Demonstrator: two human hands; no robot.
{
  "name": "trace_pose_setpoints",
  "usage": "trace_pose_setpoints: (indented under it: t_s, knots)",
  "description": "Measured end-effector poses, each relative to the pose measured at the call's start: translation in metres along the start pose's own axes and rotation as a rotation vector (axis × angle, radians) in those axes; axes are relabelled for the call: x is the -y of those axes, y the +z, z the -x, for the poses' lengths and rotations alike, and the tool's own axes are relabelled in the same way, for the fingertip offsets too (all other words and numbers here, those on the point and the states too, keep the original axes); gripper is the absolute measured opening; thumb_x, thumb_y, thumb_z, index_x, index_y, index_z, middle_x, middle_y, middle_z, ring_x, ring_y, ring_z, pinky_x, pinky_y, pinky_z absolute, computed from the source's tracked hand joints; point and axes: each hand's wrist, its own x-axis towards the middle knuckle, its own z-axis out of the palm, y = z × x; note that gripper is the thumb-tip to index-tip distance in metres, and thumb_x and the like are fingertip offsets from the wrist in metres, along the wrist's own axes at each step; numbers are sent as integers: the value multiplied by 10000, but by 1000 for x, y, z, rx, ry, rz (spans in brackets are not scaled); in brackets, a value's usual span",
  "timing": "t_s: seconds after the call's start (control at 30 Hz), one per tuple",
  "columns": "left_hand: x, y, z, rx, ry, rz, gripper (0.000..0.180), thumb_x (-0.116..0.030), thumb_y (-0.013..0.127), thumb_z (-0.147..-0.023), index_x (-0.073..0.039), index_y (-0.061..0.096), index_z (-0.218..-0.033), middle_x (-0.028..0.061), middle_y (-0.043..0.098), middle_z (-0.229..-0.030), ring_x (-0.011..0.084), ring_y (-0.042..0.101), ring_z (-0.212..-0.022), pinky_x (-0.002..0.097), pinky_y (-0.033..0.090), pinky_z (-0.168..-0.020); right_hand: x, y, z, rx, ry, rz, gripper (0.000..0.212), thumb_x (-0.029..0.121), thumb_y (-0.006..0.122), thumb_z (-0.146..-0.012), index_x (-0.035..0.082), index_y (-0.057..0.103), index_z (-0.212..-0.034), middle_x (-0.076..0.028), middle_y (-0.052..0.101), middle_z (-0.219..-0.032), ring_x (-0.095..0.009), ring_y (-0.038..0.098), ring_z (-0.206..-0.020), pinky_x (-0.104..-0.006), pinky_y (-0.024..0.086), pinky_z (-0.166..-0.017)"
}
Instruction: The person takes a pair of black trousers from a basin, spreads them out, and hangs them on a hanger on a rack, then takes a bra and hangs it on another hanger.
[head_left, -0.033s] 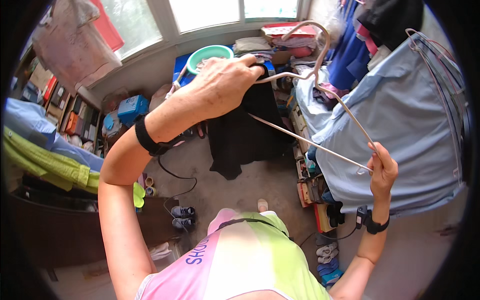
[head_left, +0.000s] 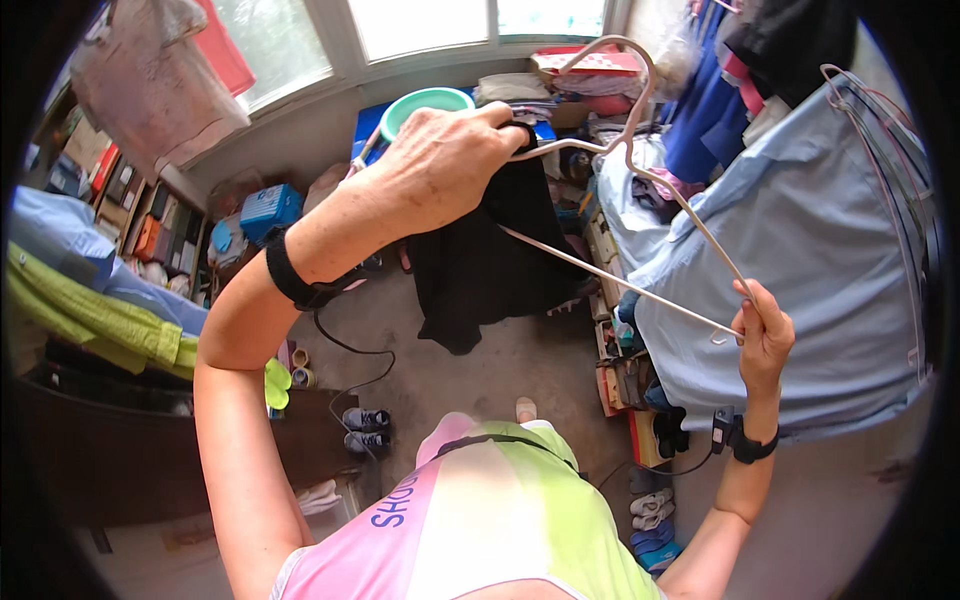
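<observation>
My left hand (head_left: 440, 160) is raised in front of me, fingers closed over the top of a black garment (head_left: 490, 260) and the left end of a pale clothes hanger (head_left: 640, 170). The garment hangs down from that fist over the floor. My right hand (head_left: 765, 335) is lower and to the right, pinching the hanger's right end between its fingers. The hanger slants between the two hands with its hook pointing up. Each wrist wears a black band.
A light blue shirt (head_left: 820, 260) hangs at the right beside several wire hangers (head_left: 900, 200). A green basin (head_left: 425, 100) and folded clothes lie under the window. A blue box (head_left: 268, 210), shoes (head_left: 365, 430) and yellow-green cloth (head_left: 90, 320) are at the left.
</observation>
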Motion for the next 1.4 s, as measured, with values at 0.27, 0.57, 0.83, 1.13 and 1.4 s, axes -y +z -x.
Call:
trace_pose_setpoints:
  t_s: [0.27, 0.57, 0.83, 1.13, 1.4]
  knots:
    - [43, -9, 30, 32, -56, 472, 253, 72, 538, -809, -17, 589, -1040, 116, 569, -999, 294, 586, -929, 362, 460, -833, -57, 40, -82, 15, -117, -173, 221, 72, 558, -959, 2, 634, -1155, 32, 501, -596, -23, 388, -473, -203, 256, -421]
    - [40, -40, 51, 77, -219, 509, 60, 27, 548, -897, -11, 586, -922, 78, 513, -912, 198, 533, -839, 302, 427, -764, -80, 110, -96, 256, 67, -1089, 687, 539, 563, -908, 14, 468, -1341, 30, 427, -588, -55, 341, -477, -211, 256, -437]
    - [36, -74, 71, -29, -353, 404, 37, -2, 524, -929, -16, 558, -934, 42, 519, -869, 171, 504, -839, 296, 420, -813, -18, 237, -73, 590, -233, -490, 462, 101, 753, -712, 38, 580, -1136, -98, 628, -986, -250, 608, -893, -370, 397, -945]
    - [32, -88, 152, 2, -609, 300, 30, 22, 506, -910, -4, 509, -896, 69, 452, -845, 178, 459, -794, 281, 403, -765, -18, 199, -138, 802, -674, -133, 322, 107, 799, -617, 31, 600, -858, -89, 608, -826, -275, 594, -865, -395, 416, -899]
    - [13, -65, 187, -105, -698, 469, 36, 31, 557, -897, -3, 561, -911, 63, 520, -842, 177, 532, -825, 273, 447, -780, -4, 156, -189, 792, -772, -3, 287, 158, 781, -635, 54, 579, -810, -99, 599, -826, -304, 581, -830, -385, 443, -753]
